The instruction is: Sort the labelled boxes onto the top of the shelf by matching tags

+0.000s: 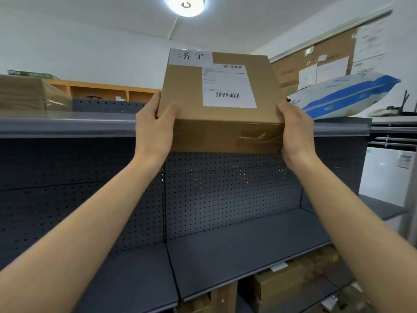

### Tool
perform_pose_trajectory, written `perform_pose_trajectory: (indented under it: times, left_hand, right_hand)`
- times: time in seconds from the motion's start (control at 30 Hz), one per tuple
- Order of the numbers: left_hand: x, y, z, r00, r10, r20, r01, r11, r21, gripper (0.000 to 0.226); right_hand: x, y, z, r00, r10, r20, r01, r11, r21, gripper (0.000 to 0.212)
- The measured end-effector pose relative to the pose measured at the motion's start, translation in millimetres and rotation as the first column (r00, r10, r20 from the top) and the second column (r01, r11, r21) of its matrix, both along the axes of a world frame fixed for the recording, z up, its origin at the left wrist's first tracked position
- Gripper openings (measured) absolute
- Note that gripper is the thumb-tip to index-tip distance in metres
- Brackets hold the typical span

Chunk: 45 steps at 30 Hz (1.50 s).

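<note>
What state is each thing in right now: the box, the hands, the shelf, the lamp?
Cardboard box: taped shut, held up at the top shelf's edge.
Left hand: gripping the box's left side.
Right hand: gripping its right side.
Middle shelf: bare.
Ceiling lamp: on.

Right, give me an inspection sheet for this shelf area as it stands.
Surface: grey top shelf, bare along its front edge on the left; the shelf below is bare.
Job's things: cardboard box with a handwritten tag and a shipping label, held tilted at the top shelf's edge.
Clutter: taped carton at the left on top; blue and white pack at the right; more cartons low down.
Grippers: left hand and right hand clasp the box's sides, fingers wrapped round its edges.
Cables: nothing seen.
Surroundings: pegboard back panel, cork notice board, ceiling lamp.
</note>
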<state>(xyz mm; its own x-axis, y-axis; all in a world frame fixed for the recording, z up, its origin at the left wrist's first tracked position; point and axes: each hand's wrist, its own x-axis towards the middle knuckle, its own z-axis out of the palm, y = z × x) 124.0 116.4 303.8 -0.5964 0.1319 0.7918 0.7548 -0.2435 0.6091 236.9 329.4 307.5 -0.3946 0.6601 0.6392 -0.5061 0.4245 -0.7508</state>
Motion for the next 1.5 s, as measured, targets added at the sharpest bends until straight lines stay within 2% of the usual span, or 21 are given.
perform_pose_trajectory:
  times: [0.17,0.23,0.4,0.47,0.57,0.6,0.8,0.97,1.07,1.13,1.27,1.4,1.5]
  left_hand:
    - [-26.8,25.3,50.7,0.991,-0.002,0.132,0.007,0.999,-0.037,0.016]
    - [-35.8,35.0,65.1,0.980,0.020,0.198,-0.006,0.997,-0.075,0.018]
    - [-63.3,53.7,88.2,0.965,0.087,0.245,-0.055,0.989,-0.136,0.024]
    - [-68.8,60.5,92.5,0.953,0.107,0.282,-0.064,0.985,-0.157,0.025]
    - [-78.6,70.7,96.1,0.938,0.112,0.329,-0.058,0.984,-0.169,0.022]
    - [-82.5,73.5,97.0,0.932,0.113,0.346,-0.055,0.984,-0.172,0.022]
    - [-104.3,85.4,95.1,0.909,0.122,0.399,-0.021,0.969,-0.247,0.021]
    - [-112.2,86.9,91.7,0.894,0.139,0.427,0.031,0.930,-0.367,0.032]
    - [-112.8,86.3,91.6,0.906,0.145,0.398,0.040,0.907,-0.420,0.036]
    - [-116.5,87.3,91.7,0.918,0.176,0.356,-0.005,0.901,-0.433,0.040]
    - [-126.6,90.3,88.4,0.923,0.340,0.177,-0.223,0.851,-0.475,0.054]
    - [-123.9,98.9,85.2,0.848,0.529,-0.021,-0.461,0.718,-0.522,0.058]
    - [-117.4,100.1,79.7,0.811,0.576,-0.100,-0.552,0.698,-0.456,0.058]
  right_hand:
    - [-34.6,29.6,48.9,0.993,0.067,0.099,-0.065,0.998,-0.025,0.020]
    - [-49.5,43.3,60.3,0.987,0.081,0.140,-0.075,0.996,-0.049,0.020]
    - [-81.4,67.2,78.7,0.975,0.095,0.200,-0.082,0.994,-0.072,0.021]
    - [-93.1,77.2,85.0,0.966,0.088,0.245,-0.073,0.995,-0.067,0.035]
    - [-111.2,95.2,94.7,0.949,0.039,0.312,-0.033,0.999,-0.027,0.075]
    - [-116.1,97.6,96.8,0.946,0.035,0.323,-0.029,0.999,-0.023,0.083]
    - [-150.9,122.6,99.6,0.917,0.038,0.398,-0.051,0.998,0.023,0.100]
    - [-159.9,118.9,90.3,0.874,0.060,0.482,-0.070,0.998,0.002,0.089]
    - [-168.3,122.4,89.2,0.881,0.007,0.473,-0.030,0.999,0.040,0.083]
    - [-173.6,125.7,88.3,0.889,-0.098,0.447,0.048,0.991,0.121,0.079]
    - [-176.4,128.1,82.5,0.875,-0.243,0.419,0.148,0.957,0.248,0.084]
    - [-177.2,131.6,82.2,0.844,-0.270,0.464,0.121,0.938,0.324,0.092]
    - [-171.6,128.7,80.5,0.843,-0.332,0.424,0.152,0.902,0.404,0.069]
